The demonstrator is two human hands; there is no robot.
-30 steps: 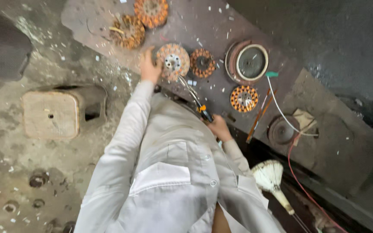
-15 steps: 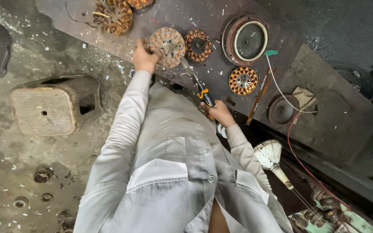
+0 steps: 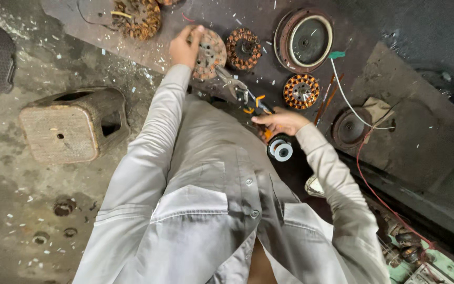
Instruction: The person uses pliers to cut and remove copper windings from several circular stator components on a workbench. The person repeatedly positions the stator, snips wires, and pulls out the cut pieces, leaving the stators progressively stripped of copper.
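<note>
My left hand (image 3: 184, 48) grips the edge of a round rusty stator (image 3: 209, 52) lying on the dark workbench (image 3: 106, 21). My right hand (image 3: 281, 121) holds pliers (image 3: 243, 93) by their orange and black handles, the metal jaws pointing towards that stator. Both arms are in pale grey sleeves. A small roll of white tape (image 3: 281, 150) lies just below my right hand.
More copper-wound stators (image 3: 244, 48) (image 3: 301, 91) (image 3: 137, 18) lie on the bench, with a round motor housing (image 3: 304, 39), a dark cap (image 3: 350, 128), a white wire (image 3: 348, 97) and a red wire (image 3: 379, 194). A low woven stool (image 3: 66, 126) stands on the concrete floor at left.
The view has shifted so the bench parts sit higher in frame. My left hand stays on the stator and my right hand keeps the pliers near it.
</note>
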